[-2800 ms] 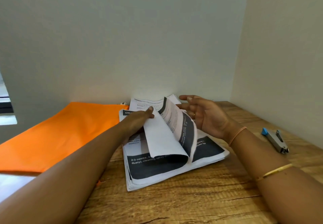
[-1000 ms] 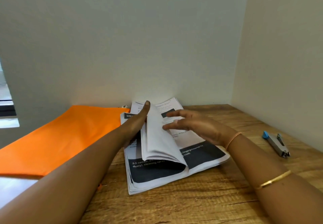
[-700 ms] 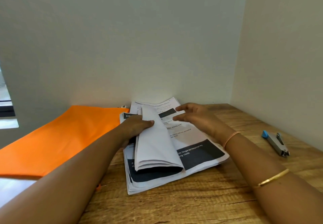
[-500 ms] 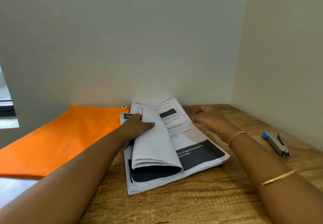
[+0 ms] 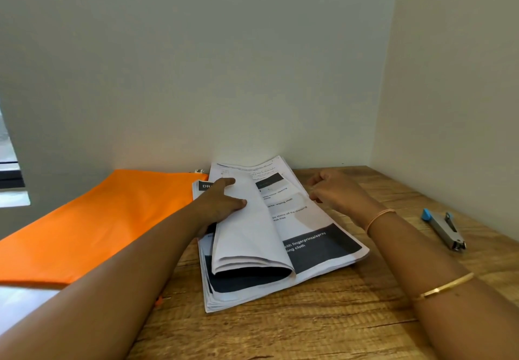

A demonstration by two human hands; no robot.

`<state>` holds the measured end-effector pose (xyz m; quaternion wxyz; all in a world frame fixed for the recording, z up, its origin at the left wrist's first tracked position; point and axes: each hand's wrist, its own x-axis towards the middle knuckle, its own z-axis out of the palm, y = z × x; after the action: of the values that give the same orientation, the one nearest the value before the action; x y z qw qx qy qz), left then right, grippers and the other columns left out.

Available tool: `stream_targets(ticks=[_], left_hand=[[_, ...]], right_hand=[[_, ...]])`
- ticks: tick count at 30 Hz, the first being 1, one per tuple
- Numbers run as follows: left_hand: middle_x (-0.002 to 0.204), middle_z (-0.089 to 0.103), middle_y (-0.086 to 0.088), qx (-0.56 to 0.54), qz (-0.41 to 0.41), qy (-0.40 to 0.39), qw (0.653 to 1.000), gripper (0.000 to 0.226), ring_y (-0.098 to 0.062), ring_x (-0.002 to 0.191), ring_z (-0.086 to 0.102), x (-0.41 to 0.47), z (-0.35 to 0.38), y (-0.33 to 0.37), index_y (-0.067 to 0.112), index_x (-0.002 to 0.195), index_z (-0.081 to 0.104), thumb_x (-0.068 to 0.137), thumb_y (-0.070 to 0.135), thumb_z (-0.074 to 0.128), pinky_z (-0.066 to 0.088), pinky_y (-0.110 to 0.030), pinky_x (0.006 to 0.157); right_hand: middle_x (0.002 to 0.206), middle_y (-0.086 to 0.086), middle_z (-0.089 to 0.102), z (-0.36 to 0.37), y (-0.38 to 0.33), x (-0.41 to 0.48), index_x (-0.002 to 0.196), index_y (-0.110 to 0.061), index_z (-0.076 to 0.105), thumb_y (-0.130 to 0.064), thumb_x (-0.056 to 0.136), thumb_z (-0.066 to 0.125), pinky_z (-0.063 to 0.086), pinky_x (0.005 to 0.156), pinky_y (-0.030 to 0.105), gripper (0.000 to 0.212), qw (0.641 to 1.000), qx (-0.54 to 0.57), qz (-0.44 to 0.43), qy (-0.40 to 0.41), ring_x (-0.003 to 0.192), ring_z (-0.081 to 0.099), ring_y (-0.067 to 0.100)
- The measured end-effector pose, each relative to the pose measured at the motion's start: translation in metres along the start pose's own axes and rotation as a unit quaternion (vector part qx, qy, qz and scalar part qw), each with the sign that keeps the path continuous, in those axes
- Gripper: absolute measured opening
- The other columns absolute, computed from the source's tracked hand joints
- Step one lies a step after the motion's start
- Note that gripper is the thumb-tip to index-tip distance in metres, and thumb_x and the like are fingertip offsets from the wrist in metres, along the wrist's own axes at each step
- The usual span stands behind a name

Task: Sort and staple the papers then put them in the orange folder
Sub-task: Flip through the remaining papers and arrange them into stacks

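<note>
We're at sorting only: left hand (image 5: 222, 205) grip holds flipped sheets (image 5: 247, 233) of the paper stack (image 5: 317, 244) on the surface (image 5: 309, 331). Right hand (image 5: 334, 194) curls at its edge; can't tell if it's holding. Stapler (image 5: 445, 229) idle, orange folder (image 5: 98, 219) beside stack: stapling & filing left.

Soft, even daylight is filling your view, and the window strip (image 5: 14, 199) far to the left of your grip is showing brightest. The papers (image 5: 309, 219) are looking matte and evenly lit. The sheets your left hand (image 5: 222, 205) is gripping are shading their own fold just below the grip, and your forearms are laying faint shadows on the wooden table (image 5: 309, 331). Large print right of the grip is reading sharp; the small lines beyond it are blurring. The wide lens is tilting the wall corner (image 5: 393, 64) far right, and your arms are going soft at the bottom edge.
</note>
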<state>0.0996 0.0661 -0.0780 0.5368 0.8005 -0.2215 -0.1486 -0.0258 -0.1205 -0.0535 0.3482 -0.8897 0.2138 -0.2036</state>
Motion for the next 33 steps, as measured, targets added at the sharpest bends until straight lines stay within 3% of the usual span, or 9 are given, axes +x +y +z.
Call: stream_targets(ticks=[7,11,13,16,20,24,28,31,33], left_hand=[[0.133,0.048,-0.008,0.036,0.019,-0.012,0.999,0.038,-0.027,0.112,0.054,0.002,-0.001,-0.002,0.027,0.126,0.053,0.09,0.018,0.061,0.048,-0.041,0.098],[0.134,0.051,-0.007,0.063,0.033,-0.014,0.997,0.031,-0.025,0.117,0.052,0.005,0.0,-0.003,0.02,0.124,0.059,0.093,0.019,0.057,0.043,-0.041,0.103],[0.135,0.051,-0.007,0.041,0.023,-0.012,0.999,0.032,-0.026,0.117,0.052,0.006,0.0,-0.003,0.019,0.124,0.06,0.095,0.029,0.053,0.041,-0.042,0.105],[0.129,0.055,-0.011,-0.026,-0.016,-0.015,0.999,0.049,-0.031,0.113,0.056,0.004,-0.003,-0.001,0.024,0.103,0.07,0.092,0.06,0.038,0.042,-0.045,0.103],[0.119,0.064,-0.011,-0.119,-0.027,-0.064,0.99,0.07,-0.031,0.109,0.06,0.006,-0.005,-0.002,0.021,0.115,0.062,0.083,0.074,0.031,0.042,-0.047,0.103],[0.112,0.068,-0.01,-0.075,-0.009,-0.074,0.994,0.047,-0.028,0.101,0.066,0.006,-0.005,-0.003,0.017,0.12,0.061,0.085,0.049,0.061,0.051,-0.047,0.093],[0.118,0.063,-0.012,-0.025,-0.024,-0.047,0.998,0.055,-0.03,0.102,0.063,0.008,-0.005,-0.005,0.012,0.128,0.051,0.08,0.027,0.074,0.053,-0.047,0.089],[0.124,0.058,-0.012,-0.061,-0.034,-0.029,0.997,0.072,-0.031,0.104,0.061,0.009,-0.005,-0.005,0.013,0.137,0.039,0.077,0.021,0.077,0.052,-0.046,0.09],[0.133,0.049,-0.012,-0.071,-0.033,-0.014,0.997,0.082,-0.031,0.108,0.058,0.008,-0.003,-0.005,0.017,0.144,0.026,0.079,0.017,0.075,0.051,-0.043,0.09]], right_hand=[[0.089,0.009,0.068,-0.001,0.0,0.0,0.085,-0.014,0.06,-0.008,0.086,0.054,0.053,0.087,0.046,0.009,0.999,0.038,-0.018,0.022,0.087,0.066,0.027],[0.089,0.001,0.067,-0.005,-0.004,-0.004,0.097,-0.01,0.065,-0.018,0.09,0.056,0.049,0.067,0.028,0.014,0.998,0.043,-0.05,0.008,0.08,0.061,0.015],[0.088,-0.002,0.068,-0.005,-0.01,-0.012,0.103,-0.015,0.064,-0.03,0.094,0.055,0.046,0.067,0.022,0.02,0.983,0.166,-0.058,-0.048,0.079,0.062,0.01],[0.092,0.003,0.073,-0.002,-0.016,-0.019,0.118,-0.015,0.056,-0.038,0.095,0.045,0.05,0.076,0.018,0.034,0.919,0.348,-0.061,-0.177,0.088,0.069,0.012],[0.118,0.015,0.066,0.01,-0.016,-0.019,0.131,-0.013,0.048,-0.047,0.088,0.05,0.038,0.103,0.035,0.056,0.896,0.33,-0.07,-0.29,0.115,0.06,0.022],[0.123,0.014,0.063,0.019,-0.016,-0.023,0.126,-0.012,0.052,-0.039,0.086,0.047,0.036,0.106,0.035,0.048,0.881,0.316,-0.078,-0.344,0.122,0.054,0.023],[0.115,0.011,0.067,0.014,-0.021,-0.02,0.117,-0.012,0.059,-0.022,0.094,0.054,0.044,0.101,0.04,0.025,0.918,0.331,-0.069,-0.206,0.108,0.064,0.025],[0.104,0.003,0.069,0.008,-0.011,-0.008,0.107,-0.018,0.061,-0.016,0.091,0.057,0.052,0.088,0.036,0.016,0.986,0.15,-0.061,-0.026,0.094,0.066,0.018],[0.09,0.001,0.066,0.004,-0.002,-0.002,0.099,-0.016,0.061,-0.014,0.09,0.051,0.048,0.067,0.027,0.013,0.998,0.037,-0.047,0.019,0.079,0.061,0.015]])
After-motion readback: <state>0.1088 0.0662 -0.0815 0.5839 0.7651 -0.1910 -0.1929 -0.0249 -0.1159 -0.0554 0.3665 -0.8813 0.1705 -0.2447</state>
